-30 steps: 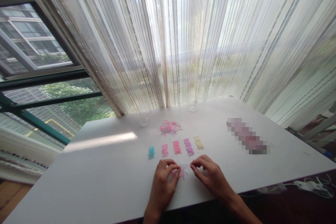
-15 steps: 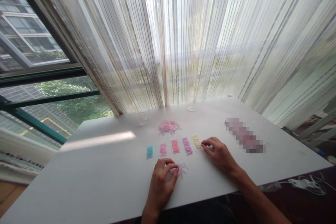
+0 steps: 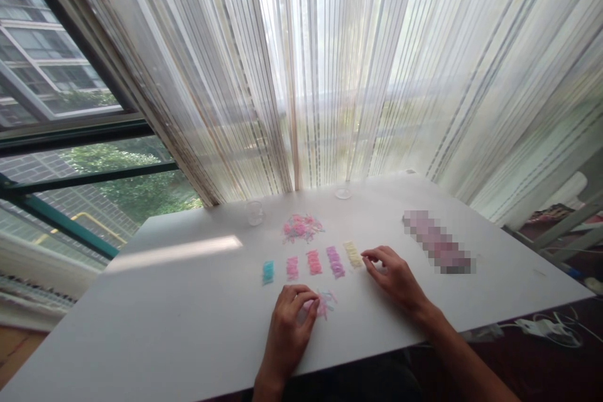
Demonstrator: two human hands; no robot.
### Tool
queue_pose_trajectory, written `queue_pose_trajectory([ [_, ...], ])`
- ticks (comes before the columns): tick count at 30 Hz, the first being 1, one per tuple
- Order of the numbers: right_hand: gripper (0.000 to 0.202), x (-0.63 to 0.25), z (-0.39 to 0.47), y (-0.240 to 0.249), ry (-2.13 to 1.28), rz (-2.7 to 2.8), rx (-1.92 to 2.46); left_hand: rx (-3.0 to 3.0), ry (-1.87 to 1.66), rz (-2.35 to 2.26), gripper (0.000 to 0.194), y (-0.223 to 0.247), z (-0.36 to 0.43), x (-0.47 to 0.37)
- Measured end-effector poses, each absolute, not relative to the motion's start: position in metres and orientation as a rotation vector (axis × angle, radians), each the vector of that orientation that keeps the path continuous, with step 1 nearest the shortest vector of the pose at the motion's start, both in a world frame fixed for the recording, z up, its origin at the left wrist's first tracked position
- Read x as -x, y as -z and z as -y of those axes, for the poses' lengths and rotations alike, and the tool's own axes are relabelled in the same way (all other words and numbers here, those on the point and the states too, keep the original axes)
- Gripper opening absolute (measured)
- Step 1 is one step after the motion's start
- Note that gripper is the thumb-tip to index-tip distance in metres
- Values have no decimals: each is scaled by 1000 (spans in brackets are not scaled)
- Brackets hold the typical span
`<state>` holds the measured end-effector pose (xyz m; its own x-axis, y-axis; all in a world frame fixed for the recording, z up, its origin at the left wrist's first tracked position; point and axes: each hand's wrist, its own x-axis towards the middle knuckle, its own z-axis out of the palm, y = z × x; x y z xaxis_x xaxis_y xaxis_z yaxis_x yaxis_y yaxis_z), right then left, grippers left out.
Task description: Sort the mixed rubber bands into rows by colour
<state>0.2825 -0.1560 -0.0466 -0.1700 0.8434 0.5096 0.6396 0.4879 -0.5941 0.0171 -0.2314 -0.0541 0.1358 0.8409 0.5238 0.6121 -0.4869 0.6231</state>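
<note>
My left hand rests on the table at the near side of a small loose pile of pastel pieces. Its thumb and index finger are pinched together at the pile's left edge; whatever is between them is too small to make out. My right hand is just right of a column of short pale yellow pieces, thumb and index slightly apart with nothing visible between them. Left of that column lie similar groups: purple, coral pink, lighter pink and turquoise.
A larger mixed pile of pink and pale pieces lies behind the columns on the white table. Farther back are a clear cup and a clear round lid or dish. A blurred-out pinkish item lies at right.
My right hand has drawn very slightly away from the yellow pieces, its fingertips a bit more parted. The left hand stays nearly still at the small pile.
</note>
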Motion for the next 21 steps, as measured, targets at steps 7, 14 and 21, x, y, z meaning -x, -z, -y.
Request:
queue_pose_trajectory([
  [7, 14, -243, 194, 33, -540, 1962, 1008, -2096, -1297, -1429, 16, 58, 233, -16],
  [14, 13, -210, 206, 45, -734, 1951, 989, -2067, -1240, -1408, 15, 59, 234, -17],
  [21, 11, -209, 204, 50, -759, 1904, 996, -2074, -1160, -1392, 17, 56, 234, -17],
])
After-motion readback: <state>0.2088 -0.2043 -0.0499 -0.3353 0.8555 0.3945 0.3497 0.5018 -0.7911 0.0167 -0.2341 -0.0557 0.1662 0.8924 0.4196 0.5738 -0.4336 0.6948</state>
